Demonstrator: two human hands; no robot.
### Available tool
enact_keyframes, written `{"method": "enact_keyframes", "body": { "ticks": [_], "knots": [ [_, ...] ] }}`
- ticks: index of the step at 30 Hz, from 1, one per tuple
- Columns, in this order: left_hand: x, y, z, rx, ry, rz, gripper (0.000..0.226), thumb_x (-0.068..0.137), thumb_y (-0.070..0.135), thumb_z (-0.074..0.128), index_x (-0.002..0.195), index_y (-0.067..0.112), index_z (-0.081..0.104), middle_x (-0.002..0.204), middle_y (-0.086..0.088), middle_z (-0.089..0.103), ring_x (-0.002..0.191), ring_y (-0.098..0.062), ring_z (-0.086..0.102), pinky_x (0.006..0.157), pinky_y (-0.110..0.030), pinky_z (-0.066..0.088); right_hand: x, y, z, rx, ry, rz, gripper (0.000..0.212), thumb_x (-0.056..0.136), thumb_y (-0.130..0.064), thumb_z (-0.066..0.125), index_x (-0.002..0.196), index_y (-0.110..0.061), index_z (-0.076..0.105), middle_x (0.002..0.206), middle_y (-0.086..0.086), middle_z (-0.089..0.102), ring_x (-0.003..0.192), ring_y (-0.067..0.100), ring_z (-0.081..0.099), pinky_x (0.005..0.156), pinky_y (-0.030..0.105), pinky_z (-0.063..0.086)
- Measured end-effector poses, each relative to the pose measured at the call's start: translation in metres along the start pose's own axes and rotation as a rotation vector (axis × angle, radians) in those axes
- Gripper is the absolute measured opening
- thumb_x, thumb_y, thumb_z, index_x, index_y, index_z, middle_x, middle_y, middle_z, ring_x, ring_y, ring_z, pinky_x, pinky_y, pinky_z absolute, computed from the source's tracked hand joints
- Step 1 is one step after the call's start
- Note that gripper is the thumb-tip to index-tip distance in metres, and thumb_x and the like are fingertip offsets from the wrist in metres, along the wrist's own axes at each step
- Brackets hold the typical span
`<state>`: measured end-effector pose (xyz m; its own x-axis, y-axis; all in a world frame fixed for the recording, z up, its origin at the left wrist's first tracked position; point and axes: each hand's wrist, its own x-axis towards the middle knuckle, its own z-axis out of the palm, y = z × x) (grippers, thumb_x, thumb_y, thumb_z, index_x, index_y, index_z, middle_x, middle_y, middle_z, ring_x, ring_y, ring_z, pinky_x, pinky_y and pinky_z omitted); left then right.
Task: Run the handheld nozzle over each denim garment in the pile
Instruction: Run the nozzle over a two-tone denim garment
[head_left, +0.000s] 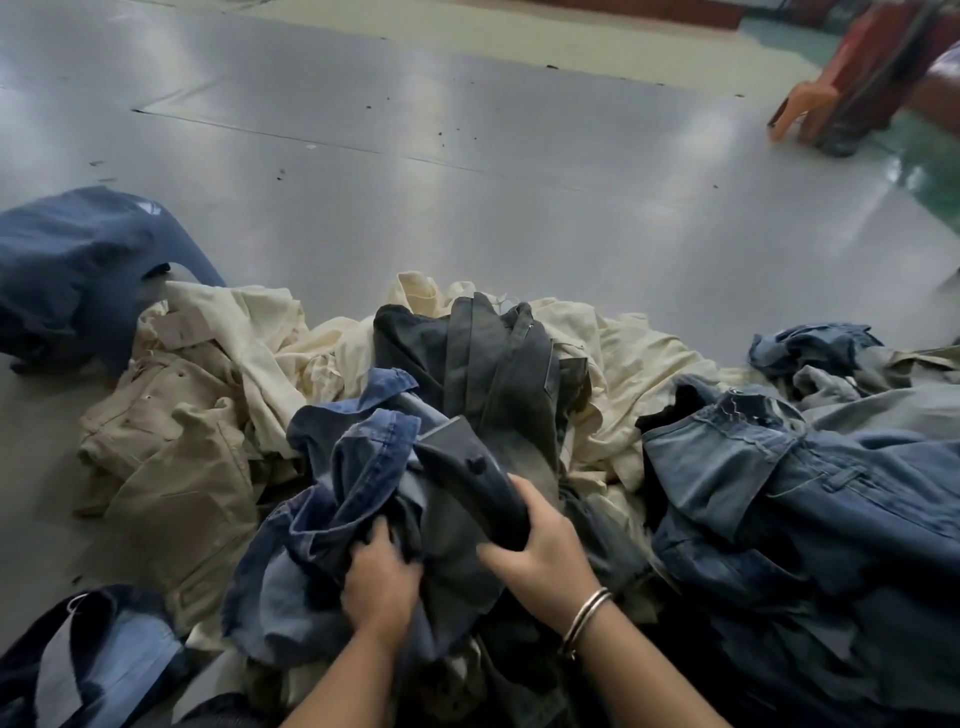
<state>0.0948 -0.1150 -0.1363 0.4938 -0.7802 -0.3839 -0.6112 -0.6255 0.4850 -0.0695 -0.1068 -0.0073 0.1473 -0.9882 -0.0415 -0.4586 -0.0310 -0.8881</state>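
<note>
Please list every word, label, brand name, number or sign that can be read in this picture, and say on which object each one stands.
None can be read.
The dark nozzle held by the right hand shows a small knob only, no print.
The blue denim garment gripped by the left hand shows no tag.
The navy garment at far left has a pale mark, too blurred to read.

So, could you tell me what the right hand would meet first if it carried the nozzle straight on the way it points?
Probably the dark grey jeans. The right hand grips the nozzle, which points up and away over the pile, its tip close to that dark cloth. Depth is unclear, so it may already touch.
</note>
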Motion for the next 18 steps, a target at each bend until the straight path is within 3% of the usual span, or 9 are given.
{"method": "enact_keyframes", "body": {
  "ticks": [2, 5, 8, 10, 13, 15, 18],
  "knots": [
    [0.0, 0.005, -0.006, -0.296, 0.037, -0.034, 0.041, 0.079, 0.023, 0.072, 0.116, 0.015, 0.056, 0.111, -0.017, 0.065, 0.103, -0.037, 0.061, 0.086, -0.039, 0.048, 0.003, -0.006, 0.003, 0.003, -0.012, -0.03, 0.06, 0.065, -0.021, 0.07, 0.124, -0.028, 0.056, 0.107, -0.014, 0.066, 0.104, 0.001, 0.061, 0.089, 0.019, 0.048],
    [-0.019, 0.031, -0.021, -0.834, -0.043, -0.08, 0.017, 0.084, 0.004, 0.065, 0.1, 0.008, 0.061, 0.102, -0.021, 0.068, 0.097, -0.034, 0.064, 0.084, -0.038, 0.049, 0.002, -0.023, 0.0, 0.047, -0.011, -0.073, 0.057, 0.071, -0.01, 0.073, 0.121, -0.028, 0.056, 0.108, -0.011, 0.067, 0.104, 0.0, 0.061, 0.089, 0.019, 0.048],
    [-0.044, 0.072, -0.048, -1.165, -0.278, -0.079, 0.02, 0.09, 0.003, 0.054, 0.11, 0.003, 0.061, 0.097, -0.021, 0.068, 0.092, -0.034, 0.066, 0.085, -0.045, 0.052, -0.007, -0.05, -0.015, 0.066, 0.059, -0.15, 0.054, 0.068, -0.011, 0.07, 0.118, -0.027, 0.057, 0.098, -0.019, 0.065, 0.094, -0.009, 0.061, 0.081, 0.011, 0.046],
    [-0.059, 0.103, -0.072, -1.303, -0.49, -0.087, 0.028, 0.095, 0.018, 0.049, 0.11, 0.001, 0.065, 0.098, -0.023, 0.068, 0.092, -0.033, 0.066, 0.084, -0.043, 0.054, -0.014, -0.07, -0.035, 0.044, 0.131, -0.202, 0.051, 0.069, -0.01, 0.071, 0.112, -0.032, 0.055, 0.094, -0.018, 0.064, 0.088, -0.009, 0.06, 0.076, 0.009, 0.045],
    [-0.095, 0.159, -0.099, -1.497, -0.881, -0.019, 0.047, 0.091, 0.037, 0.047, 0.08, 0.004, 0.078, 0.085, -0.018, 0.073, 0.08, -0.024, 0.072, 0.067, -0.031, 0.059, -0.03, -0.105, -0.08, 0.002, 0.279, -0.27, 0.05, 0.072, -0.001, 0.074, 0.105, -0.033, 0.053, 0.089, -0.01, 0.064, 0.082, -0.001, 0.061, 0.072, 0.011, 0.045],
    [-0.127, 0.204, -0.105, -1.619, -1.077, 0.142, 0.043, 0.089, 0.035, 0.048, 0.084, 0.004, 0.077, 0.089, -0.017, 0.073, 0.086, -0.024, 0.071, 0.075, -0.033, 0.059, -0.041, -0.132, -0.119, -0.032, 0.417, -0.325, 0.047, 0.072, 0.001, 0.074, 0.092, -0.034, 0.051, 0.08, -0.014, 0.06, 0.074, -0.005, 0.06, 0.065, 0.005, 0.043],
    [-0.166, 0.283, -0.102, -1.717, -1.137, 0.334, 0.033, 0.088, 0.029, 0.052, 0.096, 0.003, 0.07, 0.096, -0.02, 0.065, 0.102, -0.03, 0.062, 0.102, -0.041, 0.046, -0.055, -0.173, -0.183, -0.092, 0.589, -0.368, 0.039, 0.072, -0.008, 0.077, 0.079, -0.033, 0.048, 0.071, -0.017, 0.057, 0.066, -0.01, 0.057, 0.058, 0.004, 0.042]
  ]
}}
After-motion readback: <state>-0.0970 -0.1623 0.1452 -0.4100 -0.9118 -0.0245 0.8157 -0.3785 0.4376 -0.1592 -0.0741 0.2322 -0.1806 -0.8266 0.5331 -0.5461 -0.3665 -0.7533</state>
